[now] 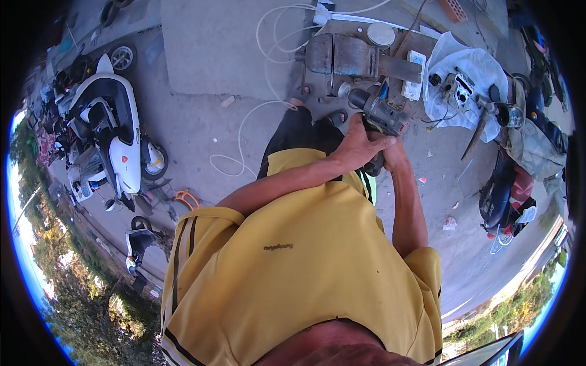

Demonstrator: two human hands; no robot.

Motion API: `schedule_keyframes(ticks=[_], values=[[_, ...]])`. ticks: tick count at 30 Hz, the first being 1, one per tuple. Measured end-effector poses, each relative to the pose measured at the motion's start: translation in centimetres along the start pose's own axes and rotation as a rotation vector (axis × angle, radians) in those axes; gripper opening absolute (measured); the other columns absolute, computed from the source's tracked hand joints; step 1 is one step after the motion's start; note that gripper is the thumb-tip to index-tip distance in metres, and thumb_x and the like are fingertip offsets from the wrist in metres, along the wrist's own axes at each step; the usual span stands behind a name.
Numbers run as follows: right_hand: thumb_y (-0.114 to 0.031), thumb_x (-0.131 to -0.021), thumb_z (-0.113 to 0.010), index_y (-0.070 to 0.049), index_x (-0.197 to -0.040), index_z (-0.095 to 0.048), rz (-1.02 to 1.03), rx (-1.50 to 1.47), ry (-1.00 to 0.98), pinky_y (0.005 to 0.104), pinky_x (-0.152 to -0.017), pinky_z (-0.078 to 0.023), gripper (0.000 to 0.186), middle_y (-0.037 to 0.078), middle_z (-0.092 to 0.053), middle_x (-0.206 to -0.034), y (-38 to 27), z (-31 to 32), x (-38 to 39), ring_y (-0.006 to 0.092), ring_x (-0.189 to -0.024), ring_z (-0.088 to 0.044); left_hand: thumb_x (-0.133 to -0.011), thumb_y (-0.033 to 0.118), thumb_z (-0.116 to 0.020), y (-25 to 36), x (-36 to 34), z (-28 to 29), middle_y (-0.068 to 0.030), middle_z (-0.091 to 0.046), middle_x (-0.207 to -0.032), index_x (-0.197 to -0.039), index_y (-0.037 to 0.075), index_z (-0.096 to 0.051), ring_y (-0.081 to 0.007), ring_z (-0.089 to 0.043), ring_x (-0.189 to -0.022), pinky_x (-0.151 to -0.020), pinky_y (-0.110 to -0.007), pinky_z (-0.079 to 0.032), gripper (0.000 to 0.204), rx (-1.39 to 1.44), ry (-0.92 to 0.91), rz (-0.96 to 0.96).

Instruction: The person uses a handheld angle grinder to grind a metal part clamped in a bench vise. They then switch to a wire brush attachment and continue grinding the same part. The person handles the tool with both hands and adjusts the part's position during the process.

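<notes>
Grey concrete floor (pixel 213 67) spreads all round the person, out to trees (pixel 79 274) at the far edge. Over on the person's left, a white scooter (pixel 128 174) takes up a good stretch of it. On the other side a clear plastic sheet (pixel 448 55) lies spread, carrying grimy metal engine parts (pixel 462 91). Straight ahead of the feet sits a bulky dark metal block (pixel 353 56), rather like a vise, its flat bar reaching right toward a white power strip (pixel 414 76). A thin pale hose (pixel 243 122) loops across to beside the person's foot, right where one might step. The dark power tool (pixel 384 116) is held out before the body, near the block; its long axis slants, round black nose ahead and leftward, rear back and rightward. The left hand (pixel 360 147) and right hand (pixel 394 152) grip it together, most fingers hidden.
</notes>
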State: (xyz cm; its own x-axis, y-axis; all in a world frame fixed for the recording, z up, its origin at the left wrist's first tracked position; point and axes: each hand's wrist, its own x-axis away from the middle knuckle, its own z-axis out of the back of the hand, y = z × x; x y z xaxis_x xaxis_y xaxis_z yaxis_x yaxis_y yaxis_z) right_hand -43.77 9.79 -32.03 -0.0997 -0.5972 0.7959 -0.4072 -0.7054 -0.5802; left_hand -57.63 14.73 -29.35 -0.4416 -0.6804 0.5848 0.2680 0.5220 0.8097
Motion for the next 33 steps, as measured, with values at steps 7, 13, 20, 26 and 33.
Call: schedule_keyframes(ticks=[7, 13, 20, 26, 33], values=[[-0.002, -0.082, -0.071, -0.001, -0.112, -0.068, 0.059, 0.068, -0.038, 0.0352, -0.074, -0.057, 0.031, 0.008, -0.07, -0.1, -1.7, -0.3, 0.5, 0.0186, -0.085, -0.067, -0.084, 0.037, -0.085, 0.5, -0.1, 0.0, -0.0222, -0.053, -0.131, -0.14, -0.011, -0.028, -0.0255, -0.054, -0.125, -0.109, -0.036, -0.043, 0.093, 0.155, 0.001, -0.056], [-0.002, -0.082, -0.071, -0.001, -0.12, -0.065, 0.051, 0.132, -0.014, 0.0356, -0.077, -0.057, 0.038, 0.01, -0.071, -0.105, -2.5, 0.7, 1.6, 0.0194, -0.087, -0.068, -0.086, 0.034, -0.084, 0.4, -0.2, -1.1, -0.0207, -0.055, -0.129, -0.139, -0.01, -0.028, -0.0243, -0.055, -0.121, -0.108, -0.035, -0.043, 0.089, 0.359, -0.16, -0.097], [-0.003, -0.082, -0.074, -0.002, -0.122, -0.064, 0.199, 0.171, 0.057, 0.0349, -0.083, -0.056, 0.042, 0.007, -0.07, -0.108, -1.9, -0.7, 3.3, 0.0192, -0.093, -0.068, -0.082, 0.042, -0.087, -1.0, 1.1, -1.6, -0.0233, -0.055, -0.129, -0.139, -0.013, -0.027, -0.0268, -0.055, -0.124, -0.109, -0.037, -0.043, 0.099, 0.181, -0.047, -0.118], [-0.001, -0.084, -0.072, 0.0, -0.109, -0.067, 0.382, 0.373, 0.014, 0.0318, -0.075, -0.053, 0.026, 0.005, -0.07, -0.097, -2.2, -5.6, 4.2, 0.0132, -0.085, -0.063, -0.074, 0.03, -0.092, 2.3, 3.5, 3.8, -0.0233, -0.054, -0.13, -0.137, -0.01, -0.031, -0.0281, -0.054, -0.127, -0.11, -0.037, -0.043, 0.096, 0.238, -0.079, -0.045], [-0.006, -0.08, -0.074, 0.001, -0.094, -0.067, 0.528, 0.314, 0.202, 0.0307, -0.071, -0.052, 0.017, 0.006, -0.068, -0.086, 2.9, -9.3, 4.7, 0.013, -0.079, -0.062, -0.067, 0.019, -0.095, 1.1, 4.7, 7.1, -0.0198, -0.047, -0.142, -0.148, -0.004, -0.025, -0.0281, -0.047, -0.135, -0.116, -0.039, -0.038, 0.11, 0.11, -0.225, -0.07]])
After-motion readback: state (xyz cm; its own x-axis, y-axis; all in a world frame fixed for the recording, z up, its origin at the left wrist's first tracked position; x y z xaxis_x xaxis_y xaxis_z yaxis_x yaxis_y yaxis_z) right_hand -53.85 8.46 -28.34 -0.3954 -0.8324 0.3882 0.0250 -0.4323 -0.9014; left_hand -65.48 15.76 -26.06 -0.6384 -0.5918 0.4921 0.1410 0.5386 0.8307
